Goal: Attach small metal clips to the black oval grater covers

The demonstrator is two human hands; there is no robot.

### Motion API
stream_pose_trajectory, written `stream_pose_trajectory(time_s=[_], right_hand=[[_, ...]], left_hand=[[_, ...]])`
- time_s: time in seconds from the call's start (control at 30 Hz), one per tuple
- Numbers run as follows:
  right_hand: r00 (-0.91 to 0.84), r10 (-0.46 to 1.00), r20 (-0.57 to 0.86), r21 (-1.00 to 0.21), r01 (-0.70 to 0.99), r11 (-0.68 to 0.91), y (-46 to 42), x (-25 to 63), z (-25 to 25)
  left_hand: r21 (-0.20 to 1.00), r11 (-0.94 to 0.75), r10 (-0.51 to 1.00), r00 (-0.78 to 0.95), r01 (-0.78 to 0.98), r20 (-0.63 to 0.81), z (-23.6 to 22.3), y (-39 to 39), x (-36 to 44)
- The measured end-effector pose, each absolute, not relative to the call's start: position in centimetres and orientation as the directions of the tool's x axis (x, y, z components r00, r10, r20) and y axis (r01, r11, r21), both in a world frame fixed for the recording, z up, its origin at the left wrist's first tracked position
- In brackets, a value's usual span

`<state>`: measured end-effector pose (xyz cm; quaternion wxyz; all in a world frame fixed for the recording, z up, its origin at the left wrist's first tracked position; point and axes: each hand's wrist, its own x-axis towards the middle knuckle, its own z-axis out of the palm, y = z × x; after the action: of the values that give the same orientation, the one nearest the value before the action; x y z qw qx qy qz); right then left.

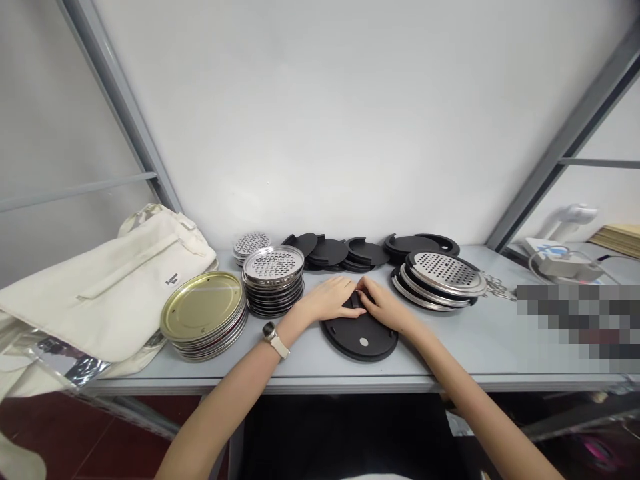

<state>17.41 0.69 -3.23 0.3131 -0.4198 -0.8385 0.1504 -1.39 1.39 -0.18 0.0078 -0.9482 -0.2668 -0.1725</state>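
Observation:
In front of me a black round plate (343, 333) lies on the grey table (310, 357), with a pale silver dot (364, 342) on its near part. My left hand (331, 299), its wrist wearing a watch (273, 335), reaches over the far left of the plate, thumb and fingers closed around a small raised black part. From the far right side my right hand (379, 301) grips the same area, fingers bent. The two hands meet at the fingertips, which partly hide the far edge of the plate and what exactly they pinch.
To the left stand gold round lids (203, 308) and a stack of round graters (274, 263), beside a cream bag (115, 287). Black holders (327, 252) line the wall. More graters with black rims (447, 272) and small metal pieces (495, 287) lie right.

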Motion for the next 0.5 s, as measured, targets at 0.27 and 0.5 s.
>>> stream_pose_trajectory(time_s=[0.27,0.5], right_hand=[[-0.439,0.809,0.391,-0.509,0.629,0.587,0.55,17.36,-3.1],[-0.433,0.812,0.391,-0.504,0.638,0.583,0.42,17.32,-3.0]], left_hand=[[0.08,-0.858,0.503,0.801,0.507,0.325,-0.02,1.29,-1.36],[0.083,-0.858,0.504,0.798,0.507,0.33,0.01,1.29,-1.35]])
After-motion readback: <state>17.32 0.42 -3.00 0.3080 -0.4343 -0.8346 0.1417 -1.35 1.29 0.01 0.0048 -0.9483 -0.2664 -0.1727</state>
